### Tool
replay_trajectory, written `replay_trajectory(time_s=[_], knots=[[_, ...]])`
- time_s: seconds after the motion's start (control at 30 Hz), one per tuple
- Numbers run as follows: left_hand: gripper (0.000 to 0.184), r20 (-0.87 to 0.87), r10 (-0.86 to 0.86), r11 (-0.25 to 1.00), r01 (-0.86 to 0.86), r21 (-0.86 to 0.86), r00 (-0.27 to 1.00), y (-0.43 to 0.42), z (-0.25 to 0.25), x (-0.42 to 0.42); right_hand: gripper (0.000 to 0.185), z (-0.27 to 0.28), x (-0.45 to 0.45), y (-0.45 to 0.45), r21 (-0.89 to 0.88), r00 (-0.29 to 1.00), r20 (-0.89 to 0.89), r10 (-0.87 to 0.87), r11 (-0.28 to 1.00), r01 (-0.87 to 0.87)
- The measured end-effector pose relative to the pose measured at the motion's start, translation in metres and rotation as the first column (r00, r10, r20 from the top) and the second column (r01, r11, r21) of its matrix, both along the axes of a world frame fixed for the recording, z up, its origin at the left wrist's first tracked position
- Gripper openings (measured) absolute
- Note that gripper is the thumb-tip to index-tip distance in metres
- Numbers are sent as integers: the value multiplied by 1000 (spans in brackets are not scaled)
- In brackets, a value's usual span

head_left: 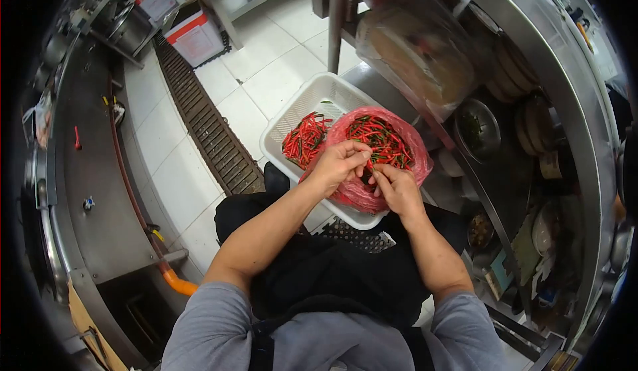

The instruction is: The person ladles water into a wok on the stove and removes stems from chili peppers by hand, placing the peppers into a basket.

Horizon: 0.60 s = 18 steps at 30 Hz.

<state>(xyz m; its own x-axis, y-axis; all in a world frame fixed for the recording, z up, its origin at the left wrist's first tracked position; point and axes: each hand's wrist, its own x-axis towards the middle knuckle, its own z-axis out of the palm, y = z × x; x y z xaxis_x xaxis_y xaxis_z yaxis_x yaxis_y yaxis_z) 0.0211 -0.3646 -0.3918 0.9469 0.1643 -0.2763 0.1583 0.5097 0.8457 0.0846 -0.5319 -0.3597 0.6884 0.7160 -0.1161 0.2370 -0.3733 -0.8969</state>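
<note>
My left hand (pixel 340 165) and my right hand (pixel 397 189) come together over a pink plastic bag (pixel 420 153). Their fingertips pinch a small red chili pepper (pixel 370 166) between them; the fingers cover part of it. Inside the open bag is a heap of red chilies (pixel 382 138) with green stems. The bag sits in the right part of a white plastic basket (pixel 274 134), just in front of my lap. A second, loose pile of red chilies (pixel 304 140) lies in the basket's left part, beside my left hand.
A slotted floor drain (pixel 206 115) runs along the white tiles (pixel 276 59) to the left. Steel shelving (pixel 512 238) stands close on the right, holding bowls (pixel 477 130) and a large clear plastic bag (pixel 419 52). A steel counter (pixel 100 172) is on the left. Farther back is a red-and-white box (pixel 194 39).
</note>
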Motion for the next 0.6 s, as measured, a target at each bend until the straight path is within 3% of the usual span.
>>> replay_trajectory(time_s=[0.07, 0.13, 0.27, 0.4, 0.47, 0.53, 0.6], knots=[[18, -13, -13, 998, 13, -54, 1000, -3, 3, 2, 15, 4, 1, -5, -45, 998, 62, 10, 999, -7], [16, -80, -79, 994, 73, -83, 994, -2, 6, 5, 15, 4, 1, -10, -9, 925, 371, 81, 996, -84], [15, -80, -94, 988, 83, -129, 992, 0, 9, 11, 18, 11, 1, -16, 53, 857, 497, 132, 982, -181], [16, -106, 9, 995, -19, -99, 994, 12, 21, 17, 19, 3, 2, -14, 159, 862, 508, -5, 983, -88], [17, 12, 149, 941, -139, -309, 989, 23, 28, 17, 19, 7, 14, -13, 120, 984, 53, -172, 979, 165], [18, 44, 160, 928, -135, -347, 986, 31, 27, 16, 18, 5, 34, -12, 66, 971, 182, -157, 987, 147], [17, 73, 138, 955, -113, -275, 988, 32, 30, 14, 14, -10, 57, -4, 58, 893, 425, -146, 989, 134]])
